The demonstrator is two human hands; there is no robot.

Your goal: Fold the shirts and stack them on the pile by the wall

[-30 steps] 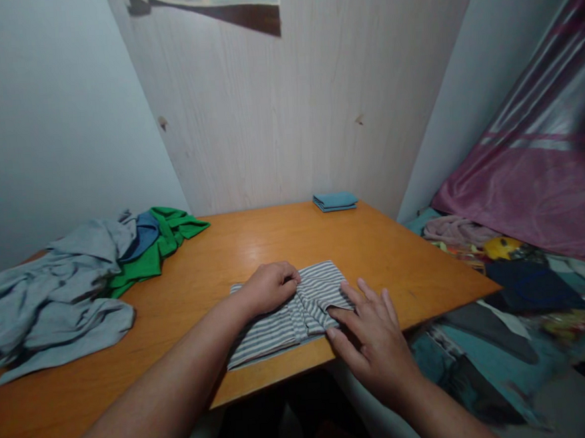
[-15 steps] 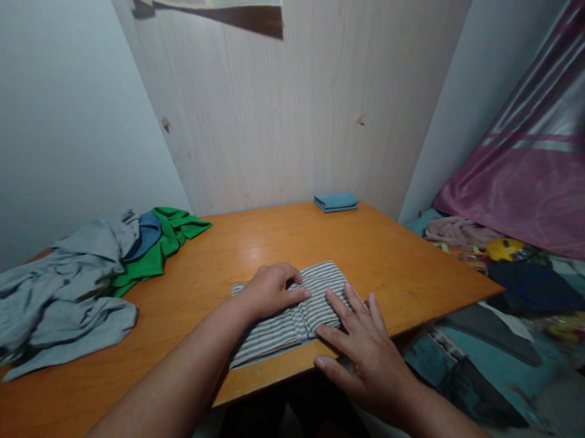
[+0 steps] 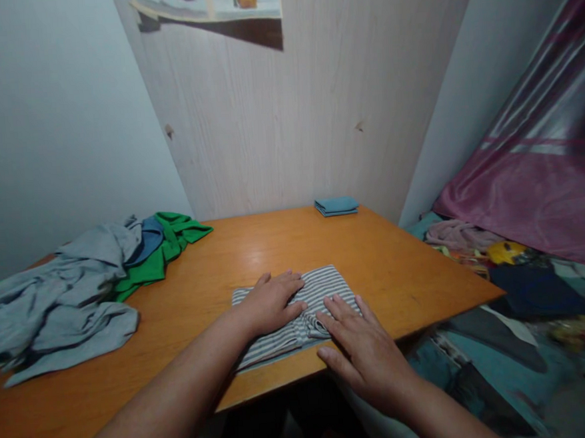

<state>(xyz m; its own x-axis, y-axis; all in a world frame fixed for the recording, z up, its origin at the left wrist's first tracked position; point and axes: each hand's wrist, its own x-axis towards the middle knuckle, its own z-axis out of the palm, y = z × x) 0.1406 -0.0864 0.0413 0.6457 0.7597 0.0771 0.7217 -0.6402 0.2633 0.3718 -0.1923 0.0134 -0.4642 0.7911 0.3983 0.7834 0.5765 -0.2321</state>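
A grey-and-white striped garment (image 3: 325, 281), folded into a flat rectangle, lies at the front edge of the wooden table (image 3: 274, 247). My left hand (image 3: 271, 302) rests flat across its middle, with the fingers stretched out. On the garment's right part lie the fingers of my right hand (image 3: 359, 344), spread apart; the thumb is over the table's edge. A fold bunches up between the two hands. Part of the cloth is hidden under my left hand and forearm.
At the table's left lies a loose heap of a grey garment (image 3: 71, 288) and a green garment (image 3: 173, 237), with blue cloth between them. A folded blue cloth (image 3: 336, 206) sits at the back right. Right of the table are piled clothes and a pink curtain (image 3: 527, 209).
My left hand has flattened, its fingers going from curled to stretched out on the striped cloth. My right fingers have come closer together and lie lower on the cloth. The view has tilted slightly up.
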